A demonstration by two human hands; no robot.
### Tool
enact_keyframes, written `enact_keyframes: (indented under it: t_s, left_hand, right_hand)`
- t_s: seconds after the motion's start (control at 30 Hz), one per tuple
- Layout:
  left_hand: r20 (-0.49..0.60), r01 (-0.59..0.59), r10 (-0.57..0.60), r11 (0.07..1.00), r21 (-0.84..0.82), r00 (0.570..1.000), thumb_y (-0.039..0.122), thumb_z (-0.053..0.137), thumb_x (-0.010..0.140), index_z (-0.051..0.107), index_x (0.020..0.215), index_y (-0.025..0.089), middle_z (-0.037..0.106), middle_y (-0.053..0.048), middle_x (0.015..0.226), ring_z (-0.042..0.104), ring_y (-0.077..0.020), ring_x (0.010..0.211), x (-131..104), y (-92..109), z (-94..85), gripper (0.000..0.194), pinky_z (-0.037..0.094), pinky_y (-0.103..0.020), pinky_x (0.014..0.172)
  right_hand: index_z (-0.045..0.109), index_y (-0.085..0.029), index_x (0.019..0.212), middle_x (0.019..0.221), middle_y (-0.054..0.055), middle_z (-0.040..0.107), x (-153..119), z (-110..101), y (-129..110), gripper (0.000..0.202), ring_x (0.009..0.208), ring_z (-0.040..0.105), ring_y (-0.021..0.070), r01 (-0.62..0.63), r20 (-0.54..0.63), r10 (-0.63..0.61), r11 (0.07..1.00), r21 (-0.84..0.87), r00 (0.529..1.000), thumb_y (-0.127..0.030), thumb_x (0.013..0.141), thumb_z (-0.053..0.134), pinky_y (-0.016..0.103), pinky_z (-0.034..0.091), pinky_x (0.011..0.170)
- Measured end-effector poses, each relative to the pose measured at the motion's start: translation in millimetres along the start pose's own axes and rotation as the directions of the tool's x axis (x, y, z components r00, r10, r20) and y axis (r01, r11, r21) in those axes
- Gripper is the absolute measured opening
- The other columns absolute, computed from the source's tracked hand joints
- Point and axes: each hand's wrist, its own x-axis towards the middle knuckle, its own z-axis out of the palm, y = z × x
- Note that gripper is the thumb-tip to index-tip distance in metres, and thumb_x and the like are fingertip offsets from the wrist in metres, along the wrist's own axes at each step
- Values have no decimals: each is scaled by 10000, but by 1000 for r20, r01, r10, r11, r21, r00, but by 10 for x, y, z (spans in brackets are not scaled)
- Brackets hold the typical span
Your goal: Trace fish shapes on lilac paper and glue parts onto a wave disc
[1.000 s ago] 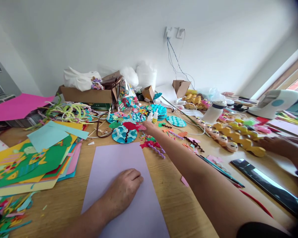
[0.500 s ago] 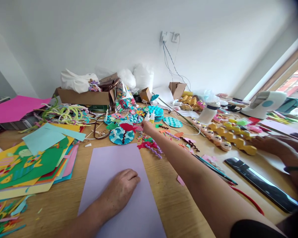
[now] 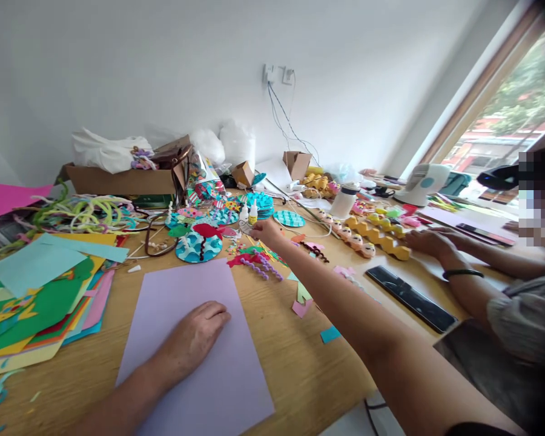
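Note:
A sheet of light purple paper [image 3: 218, 375] lies in front of me. My left hand [image 3: 197, 333] rests palm down on it, fingers stretched out and lying together. My right hand [image 3: 262, 231] reaches far across the table with its fingers closed; thin loops show at its fingertips, too small to name. Just behind it stand two small white bottles [image 3: 253, 215], one with a yellow label. To its left is a blue wavy-patterned disc [image 3: 204, 248] carrying a red paper fish [image 3: 208, 231]. Purple twisted pipe cleaners [image 3: 267, 266] and paper scraps lie below that hand.
Coloured paper sheets [image 3: 79, 318] are stacked at left, with tangled pipe cleaners [image 3: 84, 212] behind. A cardboard box [image 3: 118, 181] stands near the wall. At right are yellow egg-carton strips [image 3: 381, 242], a black phone [image 3: 411, 297] and another person's hands [image 3: 429, 242].
The view has swung right, showing more of the person beside me. My right arm has shifted right over the table, uncovering paper scraps. My left hand stays on the purple paper.

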Motion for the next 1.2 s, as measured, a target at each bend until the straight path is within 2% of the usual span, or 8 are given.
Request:
enact_keyframes:
  t_s: [0.17,0.23,0.33,0.43,0.57,0.77,1.0,1.2]
  left_hand:
    - [-17,25,-26,999,-39,1000,148,346,868,651,957,175,673,-83,984,623,-183,929,-22,-4,48,318,525,-335,831]
    - [-19,118,-122,980,-159,992,202,381,845,652,954,176,674,-95,1001,622,-204,948,-4,-12,20,293,509,-370,861]
    - [-38,316,-347,889,-331,937,314,459,796,623,962,181,669,-97,1008,613,-227,976,58,-28,-140,269,479,-401,900]
    - [-41,417,-470,817,-398,882,422,416,829,546,1058,170,649,-83,964,629,-202,896,105,-2,-406,364,521,-365,796]
    - [156,533,-579,569,-626,800,452,494,777,545,1031,168,596,-12,790,607,-164,743,28,133,-687,384,523,-308,664]
    - [361,684,-586,555,-474,725,404,523,710,608,902,171,616,-10,701,600,-170,655,-394,223,-818,314,501,-288,597]
    - [269,524,-498,851,-32,824,423,397,830,637,1008,213,682,-65,1035,618,-228,967,-1111,195,-1022,366,475,-349,868]
    - [284,279,-351,923,264,892,445,332,901,508,1270,202,519,-101,1322,502,-235,1183,-1532,398,-917,476,394,-397,994]
  right_hand:
    - [606,-141,723,600,-33,587,-619,-130,-93,70,554,527,70,64,56,-76,979,193,996,-192,755,570,171,348,515]
    - [575,-147,710,573,-46,568,-847,-149,-178,86,527,541,63,70,116,-105,958,277,988,-190,777,545,164,365,501]
    - [537,-147,676,544,-53,546,-1128,-146,-327,139,489,553,59,54,221,-147,924,378,964,-164,808,496,160,383,477]
    - [545,-137,679,558,-55,535,-1350,-94,-486,146,469,528,43,19,333,-210,868,496,919,-92,801,478,155,393,476]
    - [581,-122,776,568,-57,541,-1586,104,-689,113,455,499,36,-82,482,-252,818,570,839,-42,779,501,160,408,485]
    - [570,-138,880,535,-79,532,-1862,475,-889,142,461,503,47,-16,529,-335,833,552,780,-78,752,583,171,394,510]
    - [623,-150,917,575,-62,536,-2139,581,-1099,167,529,506,55,162,534,-396,888,431,747,-81,772,577,173,377,568]
    - [649,-153,988,739,6,644,-2274,621,-1210,217,631,548,87,287,547,-420,905,314,724,-114,790,571,196,396,630]
